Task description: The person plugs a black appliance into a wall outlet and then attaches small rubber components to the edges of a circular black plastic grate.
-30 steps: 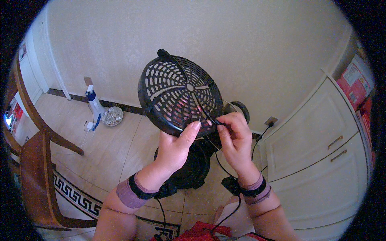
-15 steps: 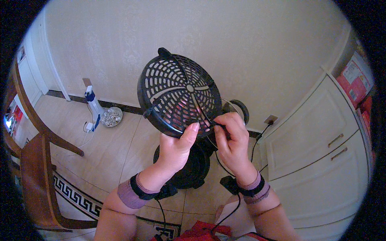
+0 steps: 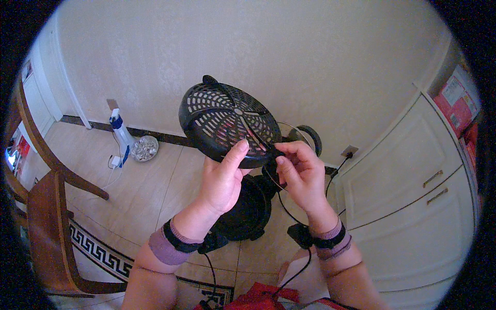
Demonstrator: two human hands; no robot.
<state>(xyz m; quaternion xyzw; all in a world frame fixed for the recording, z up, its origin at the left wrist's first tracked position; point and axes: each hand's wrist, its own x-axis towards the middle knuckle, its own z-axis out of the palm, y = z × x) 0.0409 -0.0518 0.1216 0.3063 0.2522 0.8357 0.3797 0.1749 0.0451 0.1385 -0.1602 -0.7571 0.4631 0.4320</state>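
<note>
While clasping grille (image 3: 238, 111) mid-frame with left hand (image 3: 222, 180), pinching rim (image 3: 205, 144) with right hand (image 3: 305, 175); probably handling light and stiff, favouring rim grips.

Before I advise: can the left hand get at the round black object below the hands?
Probably not: the left hand is holding the perforated disc, though the way down to the round black object looks open.
</note>
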